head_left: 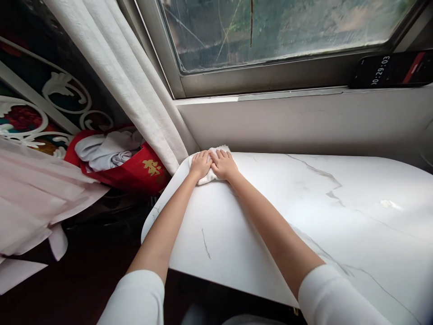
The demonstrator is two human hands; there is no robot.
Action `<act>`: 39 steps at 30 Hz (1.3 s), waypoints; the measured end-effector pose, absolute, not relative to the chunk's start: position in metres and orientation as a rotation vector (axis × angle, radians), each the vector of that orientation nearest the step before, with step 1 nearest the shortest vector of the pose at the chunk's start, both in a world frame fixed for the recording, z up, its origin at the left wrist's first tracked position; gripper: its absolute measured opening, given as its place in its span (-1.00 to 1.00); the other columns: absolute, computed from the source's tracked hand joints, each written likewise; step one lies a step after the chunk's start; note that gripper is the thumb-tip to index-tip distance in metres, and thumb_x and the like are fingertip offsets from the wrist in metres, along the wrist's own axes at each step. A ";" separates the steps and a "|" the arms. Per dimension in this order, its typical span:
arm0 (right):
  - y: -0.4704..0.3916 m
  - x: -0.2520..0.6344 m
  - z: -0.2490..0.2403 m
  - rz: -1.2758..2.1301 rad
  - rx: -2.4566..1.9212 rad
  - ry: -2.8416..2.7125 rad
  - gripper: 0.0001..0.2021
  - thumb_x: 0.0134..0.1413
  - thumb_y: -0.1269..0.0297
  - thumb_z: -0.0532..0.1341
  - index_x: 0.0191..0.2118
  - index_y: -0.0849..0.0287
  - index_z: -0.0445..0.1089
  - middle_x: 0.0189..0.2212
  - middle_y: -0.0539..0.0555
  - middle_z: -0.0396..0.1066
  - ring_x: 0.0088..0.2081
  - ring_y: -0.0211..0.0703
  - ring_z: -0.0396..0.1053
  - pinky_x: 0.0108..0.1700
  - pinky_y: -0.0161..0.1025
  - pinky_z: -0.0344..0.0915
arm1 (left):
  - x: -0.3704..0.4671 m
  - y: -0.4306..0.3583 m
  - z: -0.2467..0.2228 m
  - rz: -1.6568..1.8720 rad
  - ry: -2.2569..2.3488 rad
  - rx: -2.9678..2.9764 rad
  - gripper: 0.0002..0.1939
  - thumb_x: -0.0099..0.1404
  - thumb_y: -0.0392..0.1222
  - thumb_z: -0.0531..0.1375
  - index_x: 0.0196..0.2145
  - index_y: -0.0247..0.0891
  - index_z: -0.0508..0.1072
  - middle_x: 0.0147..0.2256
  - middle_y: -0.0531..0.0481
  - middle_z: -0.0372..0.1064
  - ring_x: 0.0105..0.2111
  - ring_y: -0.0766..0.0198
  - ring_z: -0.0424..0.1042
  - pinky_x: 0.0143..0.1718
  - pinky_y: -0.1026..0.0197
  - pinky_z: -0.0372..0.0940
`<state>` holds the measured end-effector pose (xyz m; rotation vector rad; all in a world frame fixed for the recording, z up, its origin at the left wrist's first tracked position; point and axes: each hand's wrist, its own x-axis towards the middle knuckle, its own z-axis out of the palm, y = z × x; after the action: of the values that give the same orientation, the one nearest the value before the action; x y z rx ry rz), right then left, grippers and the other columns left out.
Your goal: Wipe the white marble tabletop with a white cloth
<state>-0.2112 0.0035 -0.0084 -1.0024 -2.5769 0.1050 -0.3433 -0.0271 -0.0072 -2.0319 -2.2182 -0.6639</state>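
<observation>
Both hands bear down on a folded white cloth (207, 178) at the far left corner of a white marble-patterned table (267, 194). My left hand (200, 164) has its fingers bent over the left part of the cloth. Beside it, my right hand (223, 165) grips the right part, and the fingertips of the two hands nearly meet. Some of the cloth is hidden under the palms, and its fluffy edge shows beyond the fingers.
A white curtain (135, 81) hangs by the table's left corner. Left of it stands a red bag (135, 169) with pale fabric inside. Behind the table are a wall and a window (287, 31). A phone (392, 70) showing a timer rests on the sill at right.
</observation>
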 end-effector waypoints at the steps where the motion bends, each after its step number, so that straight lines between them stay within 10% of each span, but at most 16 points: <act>1: 0.002 -0.210 -0.008 0.098 -1.002 -2.577 -0.51 0.26 0.27 -0.10 0.27 0.26 0.11 0.26 0.28 0.10 0.27 0.10 0.01 0.23 0.08 -0.09 | -0.342 -0.029 -0.007 -0.662 -2.213 -2.032 -0.67 0.34 -0.22 -0.06 0.01 -0.23 0.31 0.08 -0.14 0.32 0.11 0.09 0.25 0.20 -0.01 0.03; 27: -0.199 -0.058 -0.010 0.032 -0.659 -2.693 -0.41 0.25 0.16 -0.05 0.30 0.42 0.03 0.29 0.41 -0.01 0.32 0.30 -0.16 0.27 0.26 -0.16 | -0.201 -0.256 -0.009 -0.520 -2.058 -2.073 -0.57 0.38 -0.28 -0.13 0.15 -0.34 0.22 0.21 -0.23 0.16 0.25 0.07 0.06 0.27 -0.12 -0.04; 39: -0.161 -0.058 -0.002 0.246 -0.783 -2.767 -0.44 0.23 0.23 -0.07 0.29 0.36 0.06 0.31 0.32 -0.03 0.32 0.20 -0.15 0.30 0.16 -0.19 | -0.194 -0.222 -0.008 -0.472 -2.128 -2.058 -0.57 0.37 -0.27 -0.13 0.14 -0.40 0.23 0.19 -0.28 0.18 0.22 0.00 0.11 0.25 -0.17 -0.04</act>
<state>-0.0582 -0.1614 -0.0021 -0.7825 -2.7667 0.2459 -0.1938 -0.2215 -0.0076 -2.0583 -2.1284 -0.4720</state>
